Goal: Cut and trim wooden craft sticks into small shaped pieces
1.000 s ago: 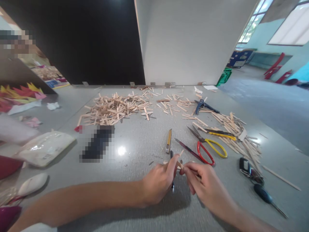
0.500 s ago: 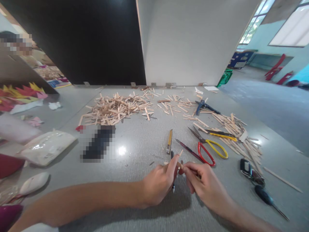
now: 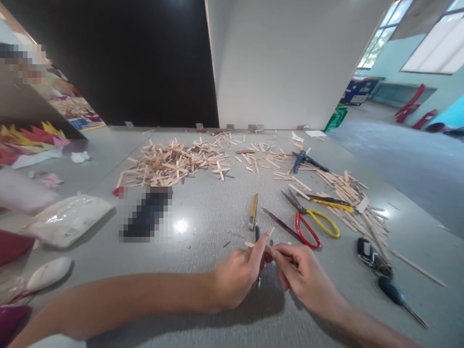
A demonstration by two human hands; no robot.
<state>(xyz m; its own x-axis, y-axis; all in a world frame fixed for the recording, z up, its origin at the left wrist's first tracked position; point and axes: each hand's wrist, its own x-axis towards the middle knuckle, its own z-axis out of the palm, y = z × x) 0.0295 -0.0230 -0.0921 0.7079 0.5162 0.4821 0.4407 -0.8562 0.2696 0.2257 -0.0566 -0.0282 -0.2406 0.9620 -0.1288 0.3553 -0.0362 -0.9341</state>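
Observation:
My left hand (image 3: 237, 276) and my right hand (image 3: 306, 276) meet low in the middle of the head view, both pinched closed on a small wooden stick piece (image 3: 268, 248) held between their fingertips. A second thin stick (image 3: 271, 232) pokes up just above the fingers. Under my left hand a dark pen (image 3: 257, 234) lies on the grey table (image 3: 203, 212). Just beyond are a yellow utility knife (image 3: 253, 211) and red-and-yellow scissors (image 3: 312, 220).
Heaps of cut wooden sticks lie at the back (image 3: 170, 163) and at the right (image 3: 357, 203). Blue pliers (image 3: 303, 159), keys (image 3: 373, 256), a screwdriver (image 3: 397, 296), a plastic bag (image 3: 67, 220) and coloured paper (image 3: 32, 137) surround the spot.
Both hands stay pinched on the stick piece and have shifted only slightly; the view has drifted a little.

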